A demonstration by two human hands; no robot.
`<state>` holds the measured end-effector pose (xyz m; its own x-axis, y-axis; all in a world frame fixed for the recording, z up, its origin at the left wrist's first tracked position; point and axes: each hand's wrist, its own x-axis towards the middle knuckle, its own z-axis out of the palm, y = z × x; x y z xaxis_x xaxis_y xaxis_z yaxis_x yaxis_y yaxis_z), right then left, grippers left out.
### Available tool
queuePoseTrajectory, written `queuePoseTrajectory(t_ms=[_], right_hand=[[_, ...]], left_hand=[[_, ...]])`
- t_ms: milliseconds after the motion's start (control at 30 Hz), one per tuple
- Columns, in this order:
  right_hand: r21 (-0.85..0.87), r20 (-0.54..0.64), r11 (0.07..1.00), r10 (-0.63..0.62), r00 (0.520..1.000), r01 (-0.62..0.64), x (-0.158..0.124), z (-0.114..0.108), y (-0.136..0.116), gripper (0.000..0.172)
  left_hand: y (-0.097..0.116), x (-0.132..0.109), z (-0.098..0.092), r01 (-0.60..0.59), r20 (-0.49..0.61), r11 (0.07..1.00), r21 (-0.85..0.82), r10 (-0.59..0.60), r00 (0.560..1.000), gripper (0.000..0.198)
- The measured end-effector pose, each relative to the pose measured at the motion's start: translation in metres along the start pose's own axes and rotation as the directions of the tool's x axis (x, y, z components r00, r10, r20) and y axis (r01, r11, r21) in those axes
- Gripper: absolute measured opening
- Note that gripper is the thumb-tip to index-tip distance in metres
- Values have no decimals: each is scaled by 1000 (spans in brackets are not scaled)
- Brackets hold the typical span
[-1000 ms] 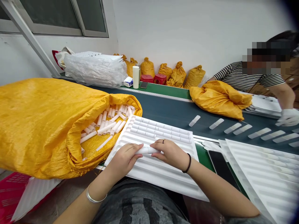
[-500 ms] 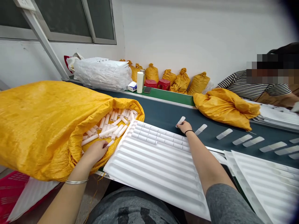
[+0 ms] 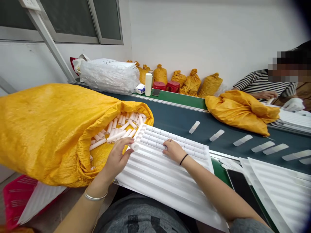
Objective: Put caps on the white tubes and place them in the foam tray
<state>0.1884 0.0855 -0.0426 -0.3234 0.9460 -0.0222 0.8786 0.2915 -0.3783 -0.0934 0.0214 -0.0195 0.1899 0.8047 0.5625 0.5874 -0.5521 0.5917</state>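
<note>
With grip of left hand (image 3: 118, 156) pinched around white tube (image 3: 135, 148) and of right hand (image 3: 174, 150) half-curled at grooved tray (image 3: 160, 174), possibly holding but impossible to tell, press softly and align straight.

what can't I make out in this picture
In the head view:
Marks on the printed white tubes: too small to read.
Whatever lies beneath the right hand: hidden by the hand itself.
Deeper contents of the open yellow sack: hidden by its folded mouth.
Extent of the rightmost grooved tray: cut off by the right edge.
</note>
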Motion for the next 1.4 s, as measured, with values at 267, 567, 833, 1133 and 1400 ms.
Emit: queuePoseTrajectory(t_ms=[267,567,833,1133,1400], right_hand=[[357,-167,913,-146,975,198,-34,-26,-35,19],[308,-396,716,-502,769,626,-69,-55,-61,32],[326,-444,787,-361,820,523,-74,-53,-58,28],[844,-80,520,-116,990,129,-77,-55,-68,31],[847,-46,520,-129,991,107,-83,-47,-71,33]], left_hand=[[30,-2,1,-72,70,995,-74,77,995,29],[56,-2,0,-195,97,981,22,192,977,37],[53,0,-16,66,195,993,-97,-47,980,27],[66,-5,-8,-192,51,981,-35,194,980,31],[66,-10,-2,-148,63,986,-79,153,986,26]])
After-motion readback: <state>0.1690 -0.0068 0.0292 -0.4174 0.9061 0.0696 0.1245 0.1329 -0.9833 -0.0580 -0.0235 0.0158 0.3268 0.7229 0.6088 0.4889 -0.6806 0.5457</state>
